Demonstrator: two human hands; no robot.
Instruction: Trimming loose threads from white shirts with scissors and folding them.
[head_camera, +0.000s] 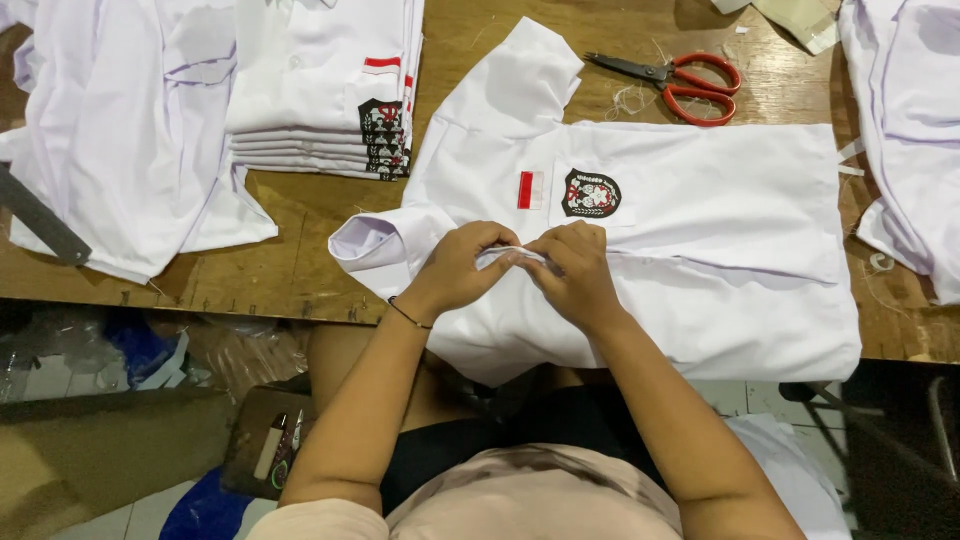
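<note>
At frame centre, my left hand (462, 268) and right hand (575, 275) pinch the white uniform shirt's (720, 230) front edge closed-fingered, lifting it for close handling; red-handled scissors (690, 85) wait upper right.

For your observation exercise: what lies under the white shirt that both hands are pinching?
The white shirt lies on the wooden table, its lower edge hanging over the front. The left hand and right hand pinch its front; the table beneath is covered.

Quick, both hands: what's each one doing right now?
Left hand: closed, pinching a fold of the white shirt at its front edge.
Right hand: closed, pinching the same fold beside the left hand.
</note>
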